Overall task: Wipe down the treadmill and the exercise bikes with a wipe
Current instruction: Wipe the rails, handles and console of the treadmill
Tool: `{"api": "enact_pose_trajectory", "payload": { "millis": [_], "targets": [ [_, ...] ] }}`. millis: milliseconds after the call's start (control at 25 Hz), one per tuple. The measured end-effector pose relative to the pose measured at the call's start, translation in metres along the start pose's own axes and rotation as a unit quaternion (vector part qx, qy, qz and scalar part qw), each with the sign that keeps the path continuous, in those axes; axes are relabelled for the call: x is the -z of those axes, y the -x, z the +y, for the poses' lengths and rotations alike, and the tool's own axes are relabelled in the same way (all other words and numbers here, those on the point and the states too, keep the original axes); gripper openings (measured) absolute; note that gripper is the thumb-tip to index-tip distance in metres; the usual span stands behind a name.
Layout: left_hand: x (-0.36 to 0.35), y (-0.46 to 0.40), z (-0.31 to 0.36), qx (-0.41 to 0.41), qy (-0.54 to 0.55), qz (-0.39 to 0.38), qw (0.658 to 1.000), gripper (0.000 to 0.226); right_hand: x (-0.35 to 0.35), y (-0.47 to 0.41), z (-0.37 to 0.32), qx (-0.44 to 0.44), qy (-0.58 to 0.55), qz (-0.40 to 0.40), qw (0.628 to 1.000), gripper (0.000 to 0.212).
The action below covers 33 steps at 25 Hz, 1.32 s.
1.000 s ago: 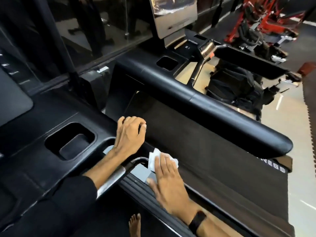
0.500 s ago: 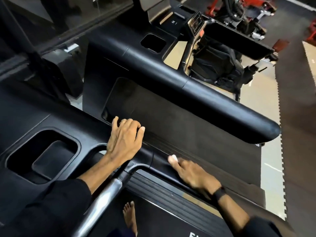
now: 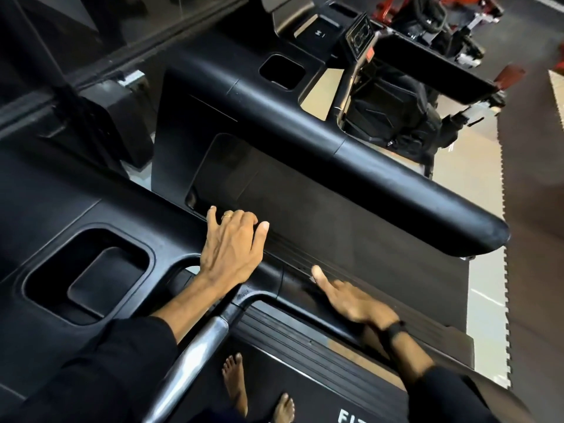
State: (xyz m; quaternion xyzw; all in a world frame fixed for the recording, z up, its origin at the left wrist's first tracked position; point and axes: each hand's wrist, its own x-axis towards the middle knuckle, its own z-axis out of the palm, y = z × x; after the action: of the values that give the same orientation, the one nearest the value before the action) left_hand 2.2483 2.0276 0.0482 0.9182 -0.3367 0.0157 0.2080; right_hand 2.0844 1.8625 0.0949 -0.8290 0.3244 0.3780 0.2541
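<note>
I stand on a black treadmill whose side handrail (image 3: 282, 277) runs from the console toward the lower right. My right hand (image 3: 351, 297) lies over this rail, thumb stretched along its top, fingers wrapped over the far side and hidden. Only a small pale corner of the wipe (image 3: 311, 279) shows beside the thumb; the rest is under the hand. My left hand (image 3: 232, 248), with a ring on one finger, rests on the rail where it joins the console, fingertips bent over the far edge.
A cup-holder recess (image 3: 88, 276) sits in the console at left, and a silver grip bar (image 3: 198, 355) runs below my left forearm. My bare feet (image 3: 235, 383) stand on the belt. A second treadmill (image 3: 396, 190) is alongside; black and red machines (image 3: 396, 111) stand beyond.
My right hand has gone from pressing the wipe flat near the bar joint to wrapping over the handrail, covering the wipe. My view has tilted further down. The left hand stays put.
</note>
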Motion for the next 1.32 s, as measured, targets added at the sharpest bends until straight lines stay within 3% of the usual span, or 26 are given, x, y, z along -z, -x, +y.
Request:
{"api": "enact_pose_trajectory", "payload": {
  "millis": [80, 200, 280, 360, 520, 640, 720, 800, 920, 1040, 1120, 1240, 1320],
  "targets": [
    [0.0, 0.0, 0.001, 0.003, -0.007, 0.0, 1.0, 0.051, -0.011, 0.028, 0.001, 0.022, 0.073, 0.021, 0.997, 0.13],
    [-0.002, 0.0, 0.002, -0.002, -0.013, -0.003, 1.0, 0.052, -0.029, 0.043, -0.043, 0.134, 0.045, 0.04, 0.989, 0.121],
    [-0.001, 0.0, 0.001, 0.004, -0.013, -0.007, 1.0, 0.053, -0.033, 0.024, -0.068, 0.187, 0.001, 0.052, 0.981, 0.103],
    [0.0, 0.001, 0.0, -0.002, -0.014, -0.013, 1.0, 0.054, -0.02, -0.002, -0.058, 0.143, -0.068, 0.048, 0.986, 0.094],
    [0.003, 0.001, 0.001, -0.006, -0.023, -0.02, 1.0, 0.056, 0.002, 0.018, 0.01, 0.004, 0.008, -0.003, 1.0, 0.129],
    [-0.001, -0.001, 0.002, -0.009, -0.027, -0.029, 0.999, 0.055, -0.013, 0.055, -0.004, 0.032, 0.059, 0.017, 0.998, 0.106],
    [-0.003, -0.003, 0.001, -0.011, -0.029, -0.017, 0.999, 0.056, -0.026, 0.056, -0.04, 0.131, 0.061, 0.028, 0.989, 0.118],
    [-0.002, -0.002, 0.0, 0.001, -0.03, -0.023, 0.999, 0.057, -0.027, 0.03, -0.063, 0.187, 0.048, 0.03, 0.981, 0.111],
    [-0.003, 0.0, 0.002, 0.006, -0.037, -0.02, 0.999, 0.059, -0.004, -0.004, -0.034, 0.111, -0.041, 0.0, 0.993, 0.097],
    [-0.001, -0.002, 0.002, 0.018, -0.037, -0.028, 0.999, 0.061, 0.007, 0.016, 0.012, 0.044, 0.051, -0.031, 0.997, 0.095],
    [-0.002, -0.003, 0.003, 0.017, -0.04, -0.033, 0.999, 0.06, 0.001, 0.044, 0.009, 0.071, 0.08, -0.035, 0.994, 0.09],
    [-0.003, -0.004, 0.002, 0.016, -0.041, -0.033, 0.998, 0.06, -0.02, 0.047, -0.031, 0.195, 0.05, -0.025, 0.979, 0.114],
    [-0.001, -0.001, 0.004, 0.012, -0.038, -0.031, 0.999, 0.06, -0.025, 0.021, -0.046, 0.249, 0.015, 0.014, 0.968, 0.1]
  ]
}}
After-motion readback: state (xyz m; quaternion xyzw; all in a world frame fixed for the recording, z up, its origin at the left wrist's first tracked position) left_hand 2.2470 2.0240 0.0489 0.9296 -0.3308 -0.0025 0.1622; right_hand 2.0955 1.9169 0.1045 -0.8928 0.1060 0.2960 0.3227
